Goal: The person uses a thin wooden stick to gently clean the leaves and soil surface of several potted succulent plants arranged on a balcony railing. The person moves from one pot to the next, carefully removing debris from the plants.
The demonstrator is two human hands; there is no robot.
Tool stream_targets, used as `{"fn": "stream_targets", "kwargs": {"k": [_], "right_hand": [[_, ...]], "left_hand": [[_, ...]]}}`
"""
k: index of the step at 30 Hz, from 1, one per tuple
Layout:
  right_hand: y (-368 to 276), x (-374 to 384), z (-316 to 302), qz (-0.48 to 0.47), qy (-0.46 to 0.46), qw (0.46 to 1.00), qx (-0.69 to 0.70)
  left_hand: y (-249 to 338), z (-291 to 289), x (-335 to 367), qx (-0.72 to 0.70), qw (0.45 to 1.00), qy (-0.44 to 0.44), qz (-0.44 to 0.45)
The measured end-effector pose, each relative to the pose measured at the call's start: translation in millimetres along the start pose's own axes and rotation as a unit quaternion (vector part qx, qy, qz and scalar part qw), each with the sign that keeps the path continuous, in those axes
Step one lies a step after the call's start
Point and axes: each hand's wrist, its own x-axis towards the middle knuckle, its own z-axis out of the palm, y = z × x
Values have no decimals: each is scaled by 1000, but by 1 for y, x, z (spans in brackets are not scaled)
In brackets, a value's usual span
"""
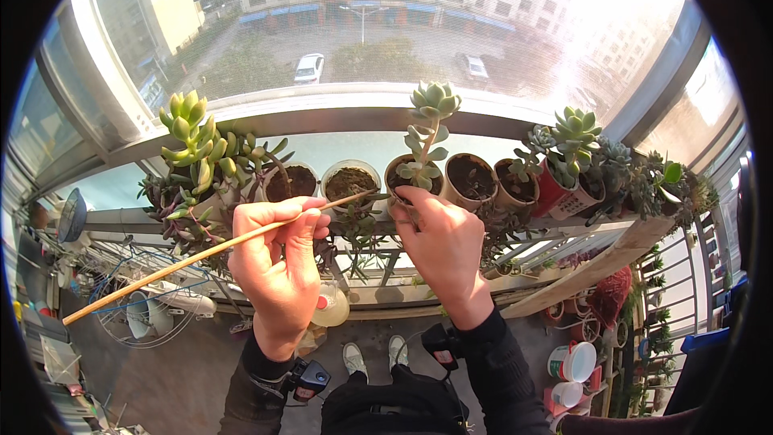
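My left hand [278,262] pinches a long, thin wooden stick [161,275] between thumb and fingers. The stick slants up to the right, and its dark tip is in front of a pale, round pot of soil [349,182]. My right hand [443,246] is closed at the front rim of a brown pot [402,167]. Rising from that pot is a tall succulent [435,103] with a bare stem and pale green rosettes. My hand hides the pot's front and part of the fingertips.
Along the window ledge stand a bushy succulent [193,141], a soil-filled pot [291,182], another brown pot [471,180] and a red pot [555,181]. A wooden plank [592,262] runs below at right. White buckets [573,362] and a yellowish jug [330,306] are on the floor.
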Motion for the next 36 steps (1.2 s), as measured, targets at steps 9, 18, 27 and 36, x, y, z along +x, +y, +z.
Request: {"fn": "stream_targets", "kwargs": {"k": [9, 18, 27, 36], "right_hand": [[-6, -9, -24, 7, -48, 999, 23], [8, -30, -31, -37, 66, 996, 51], [-17, 2, -26, -102, 95, 986, 89], [-53, 39, 22, -141, -31, 989, -17]], "left_hand": [[0, -4, -2, -13, 1000, 25, -2], [-3, -17, 12, 61, 997, 40, 38], [-14, -1, 25, 137, 989, -8, 62], [-25, 0, 29, 150, 981, -46, 111]]}}
